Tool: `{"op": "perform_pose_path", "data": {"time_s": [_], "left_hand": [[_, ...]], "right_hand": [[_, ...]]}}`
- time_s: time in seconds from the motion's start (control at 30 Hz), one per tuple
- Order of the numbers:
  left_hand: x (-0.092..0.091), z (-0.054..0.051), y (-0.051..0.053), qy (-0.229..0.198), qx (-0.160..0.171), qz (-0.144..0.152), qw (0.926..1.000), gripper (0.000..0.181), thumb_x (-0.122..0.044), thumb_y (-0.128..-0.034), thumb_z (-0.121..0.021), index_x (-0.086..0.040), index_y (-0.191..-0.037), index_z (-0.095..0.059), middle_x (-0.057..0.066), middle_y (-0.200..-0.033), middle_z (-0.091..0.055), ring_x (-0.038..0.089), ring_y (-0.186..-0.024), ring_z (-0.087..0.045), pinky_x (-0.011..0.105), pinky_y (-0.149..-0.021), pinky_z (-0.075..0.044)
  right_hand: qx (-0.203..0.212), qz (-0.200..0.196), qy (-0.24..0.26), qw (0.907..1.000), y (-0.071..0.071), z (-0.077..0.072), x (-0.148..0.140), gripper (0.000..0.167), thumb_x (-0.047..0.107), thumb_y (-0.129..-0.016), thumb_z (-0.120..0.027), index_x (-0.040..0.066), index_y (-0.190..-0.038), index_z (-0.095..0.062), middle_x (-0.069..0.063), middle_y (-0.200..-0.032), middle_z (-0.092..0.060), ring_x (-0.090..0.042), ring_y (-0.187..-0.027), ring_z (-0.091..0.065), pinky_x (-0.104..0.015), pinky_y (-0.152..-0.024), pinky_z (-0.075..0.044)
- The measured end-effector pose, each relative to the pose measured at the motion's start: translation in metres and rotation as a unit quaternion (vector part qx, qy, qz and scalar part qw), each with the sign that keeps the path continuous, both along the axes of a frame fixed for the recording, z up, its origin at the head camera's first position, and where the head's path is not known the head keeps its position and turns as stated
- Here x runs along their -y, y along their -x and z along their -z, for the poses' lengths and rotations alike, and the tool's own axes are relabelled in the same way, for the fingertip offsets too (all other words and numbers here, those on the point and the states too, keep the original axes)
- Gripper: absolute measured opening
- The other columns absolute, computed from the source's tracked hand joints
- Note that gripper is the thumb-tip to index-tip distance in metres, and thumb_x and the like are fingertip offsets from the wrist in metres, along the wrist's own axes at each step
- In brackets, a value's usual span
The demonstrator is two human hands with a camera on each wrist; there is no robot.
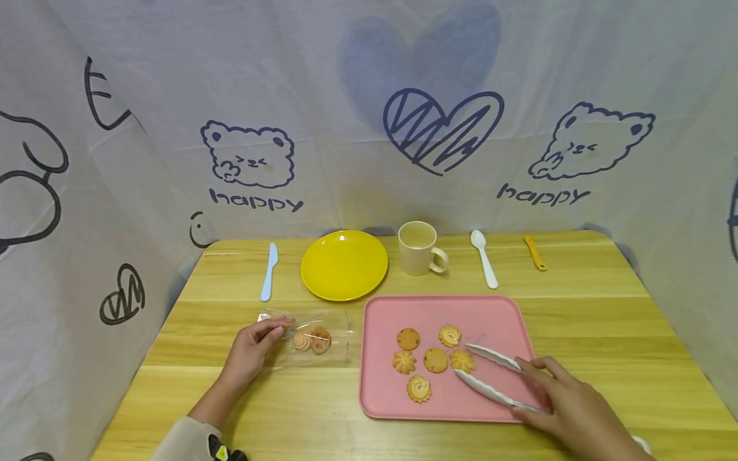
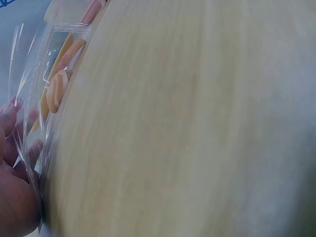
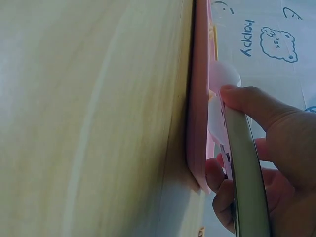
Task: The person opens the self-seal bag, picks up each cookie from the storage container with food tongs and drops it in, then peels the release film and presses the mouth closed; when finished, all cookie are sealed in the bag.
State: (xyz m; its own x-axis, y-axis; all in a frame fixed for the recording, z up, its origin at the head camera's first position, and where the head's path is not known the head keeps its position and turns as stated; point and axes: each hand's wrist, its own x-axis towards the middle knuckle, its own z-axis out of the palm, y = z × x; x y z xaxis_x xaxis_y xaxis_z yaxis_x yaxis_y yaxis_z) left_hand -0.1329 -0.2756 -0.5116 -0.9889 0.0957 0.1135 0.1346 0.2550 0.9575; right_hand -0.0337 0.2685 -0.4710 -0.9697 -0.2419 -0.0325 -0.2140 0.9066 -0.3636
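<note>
My left hand (image 1: 254,349) pinches the open end of a clear plastic bag (image 1: 340,354) lying left of the tray; two cookies (image 1: 320,340) show inside it. In the left wrist view the thumb and fingers of the left hand (image 2: 17,168) are at the bag's film (image 2: 29,89). My right hand (image 1: 576,406) grips metal tongs (image 1: 490,392) over the pink tray (image 1: 444,410). The tongs' tips are apart, on either side of a star-shaped cookie (image 1: 462,361). In the right wrist view the right hand (image 3: 281,158) holds the tongs' handle (image 3: 244,173) beside the tray's edge (image 3: 197,98).
Several other cookies (image 1: 435,360) lie on the tray. Along the back stand or lie a light blue knife (image 1: 269,272), a yellow plate (image 1: 344,265), a cream mug (image 1: 416,250), a white spoon (image 1: 484,258) and a small yellow utensil (image 1: 535,253). Behind hangs a printed cloth (image 1: 346,128).
</note>
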Motion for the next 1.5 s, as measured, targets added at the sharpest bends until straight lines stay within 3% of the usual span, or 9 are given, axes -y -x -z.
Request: {"op": "perform_pose_path", "data": {"time_s": [0.4,0.77,1.0,1.17,1.5], "left_hand": [[0.000,0.000,0.000,-0.004,-0.001,0.002,1.0000,0.026,-0.008,-0.1045,-0.060,0.011,-0.119,-0.070,0.027,-0.129,-0.067,0.005,-0.127,-0.059,0.013,-0.103,-0.048],[0.000,-0.001,0.001,0.007,0.004,-0.001,1.0000,0.027,-0.009,-0.1049,-0.059,0.010,-0.120,-0.071,0.027,-0.130,-0.067,0.001,-0.128,-0.057,0.011,-0.104,-0.046],[-0.001,-0.002,0.001,0.007,0.012,-0.004,0.9999,0.026,-0.009,-0.1045,-0.060,0.009,-0.120,-0.071,0.026,-0.130,-0.067,0.005,-0.130,-0.056,0.011,-0.105,-0.045],[-0.001,-0.001,0.000,0.004,0.006,-0.001,1.0000,0.026,-0.008,-0.1045,-0.060,0.010,-0.120,-0.071,0.027,-0.129,-0.067,0.005,-0.130,-0.057,0.012,-0.105,-0.045],[-0.002,-0.001,-0.001,-0.010,0.005,-0.004,0.9999,0.026,-0.008,-0.1041,-0.060,0.011,-0.119,-0.071,0.026,-0.128,-0.068,0.003,-0.126,-0.059,0.012,-0.103,-0.047]], "right_hand": [[-0.030,-0.014,-0.008,0.9994,0.000,-0.001,-0.001,0.075,0.064,-0.082,-0.078,0.014,-0.137,-0.067,0.007,-0.123,-0.060,-0.006,-0.085,-0.057,-0.034,-0.071,-0.055],[-0.008,-0.008,-0.005,0.9999,0.004,-0.003,-0.004,0.074,0.059,-0.082,-0.081,0.013,-0.138,-0.066,0.005,-0.124,-0.061,-0.006,-0.084,-0.055,-0.032,-0.069,-0.052],[-0.030,-0.016,-0.007,0.9994,0.004,-0.003,-0.002,0.076,0.062,-0.080,-0.082,0.014,-0.137,-0.067,0.005,-0.123,-0.061,-0.007,-0.083,-0.055,-0.033,-0.069,-0.053],[-0.013,-0.008,-0.005,0.9999,0.006,-0.006,0.000,0.076,0.061,-0.080,-0.082,0.015,-0.138,-0.066,0.005,-0.125,-0.059,-0.009,-0.085,-0.056,-0.035,-0.072,-0.053],[-0.020,-0.026,-0.011,0.9994,0.010,-0.009,0.003,0.077,0.062,-0.081,-0.080,0.015,-0.139,-0.065,0.005,-0.124,-0.059,-0.009,-0.083,-0.056,-0.037,-0.072,-0.054]]}}
